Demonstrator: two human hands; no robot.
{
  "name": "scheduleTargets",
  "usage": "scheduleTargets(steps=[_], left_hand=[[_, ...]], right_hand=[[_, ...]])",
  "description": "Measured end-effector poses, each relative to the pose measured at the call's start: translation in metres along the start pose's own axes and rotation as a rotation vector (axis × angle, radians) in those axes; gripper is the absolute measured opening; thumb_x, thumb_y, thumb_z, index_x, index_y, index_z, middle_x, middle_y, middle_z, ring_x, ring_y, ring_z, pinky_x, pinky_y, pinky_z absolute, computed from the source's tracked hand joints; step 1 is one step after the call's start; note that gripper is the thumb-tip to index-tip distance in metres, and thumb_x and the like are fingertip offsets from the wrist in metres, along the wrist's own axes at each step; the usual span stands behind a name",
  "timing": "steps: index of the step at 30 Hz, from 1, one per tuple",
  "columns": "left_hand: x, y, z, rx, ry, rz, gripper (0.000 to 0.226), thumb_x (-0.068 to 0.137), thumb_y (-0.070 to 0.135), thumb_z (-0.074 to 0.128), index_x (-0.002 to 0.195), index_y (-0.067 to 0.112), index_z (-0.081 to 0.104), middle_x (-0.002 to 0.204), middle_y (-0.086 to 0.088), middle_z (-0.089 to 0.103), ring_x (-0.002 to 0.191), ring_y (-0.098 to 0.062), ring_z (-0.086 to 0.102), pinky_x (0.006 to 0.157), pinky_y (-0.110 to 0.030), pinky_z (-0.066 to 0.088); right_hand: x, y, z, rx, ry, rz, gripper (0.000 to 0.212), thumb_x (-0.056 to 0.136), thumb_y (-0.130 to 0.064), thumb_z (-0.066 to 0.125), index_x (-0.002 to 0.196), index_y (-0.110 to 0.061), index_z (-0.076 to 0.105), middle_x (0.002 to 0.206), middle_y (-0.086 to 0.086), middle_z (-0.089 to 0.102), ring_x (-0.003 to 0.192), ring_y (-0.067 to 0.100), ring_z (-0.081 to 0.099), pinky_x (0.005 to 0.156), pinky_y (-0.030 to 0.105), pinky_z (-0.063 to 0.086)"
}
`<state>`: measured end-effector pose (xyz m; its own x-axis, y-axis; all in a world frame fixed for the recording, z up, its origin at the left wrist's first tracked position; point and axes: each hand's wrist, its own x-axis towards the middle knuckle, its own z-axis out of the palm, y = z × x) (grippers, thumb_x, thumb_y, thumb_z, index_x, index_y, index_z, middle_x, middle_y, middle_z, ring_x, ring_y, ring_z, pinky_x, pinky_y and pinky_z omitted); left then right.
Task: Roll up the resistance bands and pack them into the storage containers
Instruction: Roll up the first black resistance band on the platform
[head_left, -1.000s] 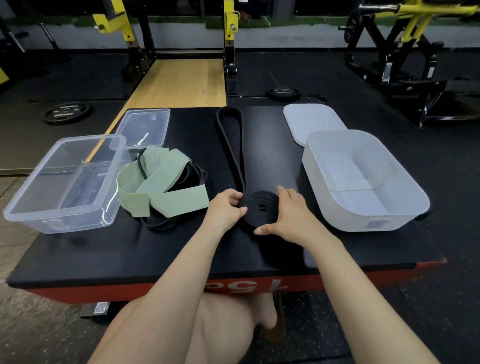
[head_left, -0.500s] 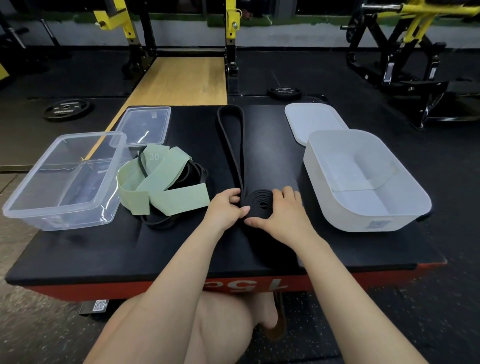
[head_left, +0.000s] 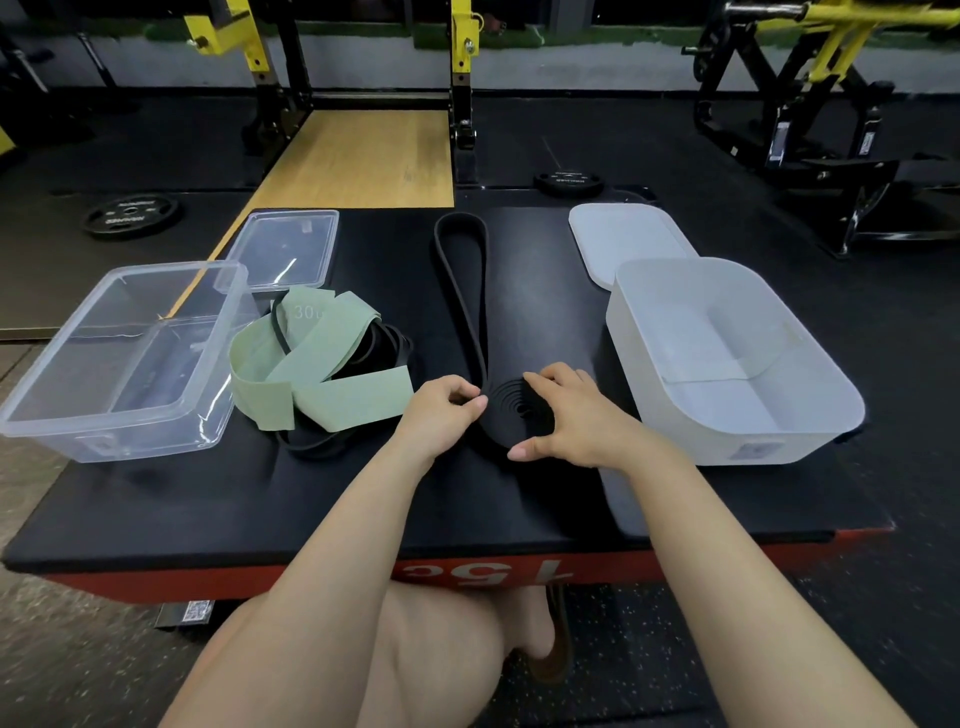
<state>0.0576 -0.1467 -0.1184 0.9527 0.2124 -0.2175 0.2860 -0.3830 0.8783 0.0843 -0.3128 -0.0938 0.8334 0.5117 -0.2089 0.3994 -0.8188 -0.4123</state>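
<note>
A long black resistance band (head_left: 470, 306) lies on the black platform, its near end wound into a flat coil (head_left: 511, 410). My left hand (head_left: 441, 410) pinches the band at the coil's left edge. My right hand (head_left: 571, 415) curls round the coil's right side, thumb at its near edge. A pale green band (head_left: 317, 374) lies in a loose heap over a thin black band (head_left: 311, 447) to the left. An empty clear container (head_left: 72, 410) stands at the far left, an empty white container (head_left: 727, 358) at the right.
A clear lid (head_left: 283, 249) lies behind the clear container and a white lid (head_left: 623, 239) behind the white one. The platform (head_left: 208, 493) has a red front edge. Weight plates (head_left: 132, 214) and yellow-black gym racks (head_left: 462, 93) stand on the floor beyond.
The coil has been turned a little further and the straight part of the band is slightly shorter. My right thumb has shifted back to the coil's near edge.
</note>
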Motion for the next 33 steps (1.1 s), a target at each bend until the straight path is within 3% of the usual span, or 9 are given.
scheduleTargets(steps=[5,8,11,16,18,22,26,29,33], left_hand=[[0.001,-0.002,0.001,-0.001,0.026,-0.015,0.011,0.085,0.015,0.065,0.082,0.02,0.055,0.096,-0.003,0.064,0.088,-0.017,0.057,0.087,-0.035,0.048],[0.0,0.0,0.001,-0.04,0.03,-0.031,0.02,0.085,0.017,0.066,0.102,0.018,0.055,0.102,-0.002,0.063,0.09,-0.018,0.06,0.087,-0.035,0.051],[-0.003,0.003,0.001,-0.08,0.005,-0.024,0.04,0.089,0.014,0.061,0.127,0.015,0.05,0.097,0.0,0.061,0.074,-0.013,0.058,0.08,-0.03,0.051],[-0.003,0.004,0.002,-0.017,-0.028,-0.001,0.039,0.091,0.011,0.057,0.13,0.016,0.054,0.108,-0.004,0.063,0.063,-0.006,0.053,0.06,-0.014,0.042],[-0.002,0.004,0.002,0.022,-0.019,0.007,0.038,0.09,0.012,0.058,0.128,0.018,0.056,0.114,-0.005,0.065,0.07,-0.011,0.059,0.067,-0.018,0.046],[0.0,0.005,0.003,0.079,0.001,-0.005,0.037,0.088,0.01,0.061,0.124,0.017,0.059,0.113,-0.007,0.066,0.107,-0.027,0.061,0.099,-0.035,0.046],[0.001,0.005,0.004,0.091,0.011,-0.008,0.036,0.088,0.01,0.061,0.123,0.017,0.06,0.114,-0.006,0.066,0.109,-0.026,0.061,0.101,-0.037,0.045],[0.001,0.004,0.006,0.104,0.018,0.01,0.036,0.088,0.009,0.06,0.123,0.017,0.06,0.115,-0.005,0.065,0.109,-0.024,0.06,0.101,-0.038,0.045],[0.002,0.004,0.007,0.179,0.039,0.042,0.037,0.089,0.011,0.059,0.125,0.017,0.059,0.118,-0.003,0.063,0.11,-0.021,0.058,0.1,-0.033,0.043]], right_hand=[[0.003,0.003,-0.004,-0.009,-0.051,-0.035,0.099,0.077,-0.046,0.073,0.151,-0.015,0.016,0.147,-0.002,0.023,0.136,0.019,0.017,0.114,0.034,0.025],[0.004,0.004,-0.006,-0.022,-0.062,-0.064,0.099,0.076,-0.045,0.074,0.151,-0.015,0.017,0.147,-0.002,0.024,0.135,0.018,0.019,0.113,0.034,0.026],[0.006,0.005,-0.008,-0.032,-0.086,-0.094,0.098,0.077,-0.042,0.074,0.151,-0.015,0.017,0.146,-0.002,0.024,0.135,0.018,0.019,0.113,0.032,0.024],[0.01,0.008,-0.011,-0.036,-0.117,-0.113,0.098,0.077,-0.04,0.075,0.151,-0.015,0.017,0.148,-0.002,0.023,0.136,0.018,0.018,0.113,0.031,0.023],[0.009,0.008,-0.009,-0.029,-0.1,-0.108,0.099,0.076,-0.041,0.075,0.151,-0.015,0.017,0.149,-0.002,0.023,0.137,0.018,0.018,0.113,0.03,0.022],[-0.002,0.007,-0.002,0.061,0.019,-0.006,0.107,0.07,-0.043,0.08,0.151,-0.016,0.015,0.154,-0.002,0.021,0.142,0.017,0.016,0.114,0.033,0.023],[-0.021,0.0,0.012,0.08,0.256,0.185,0.099,0.066,-0.051,0.079,0.143,-0.012,0.03,0.141,0.002,0.035,0.134,0.02,0.031,0.103,0.036,0.038],[-0.026,-0.008,0.024,0.072,0.304,0.193,0.082,0.071,-0.055,0.073,0.132,-0.011,0.041,0.126,0.004,0.042,0.124,0.022,0.037,0.098,0.035,0.041],[-0.021,-0.023,0.036,-0.033,0.374,0.217,0.094,0.066,-0.071,0.064,0.128,-0.005,0.039,0.125,0.008,0.039,0.119,0.024,0.035,0.096,0.032,0.037]])
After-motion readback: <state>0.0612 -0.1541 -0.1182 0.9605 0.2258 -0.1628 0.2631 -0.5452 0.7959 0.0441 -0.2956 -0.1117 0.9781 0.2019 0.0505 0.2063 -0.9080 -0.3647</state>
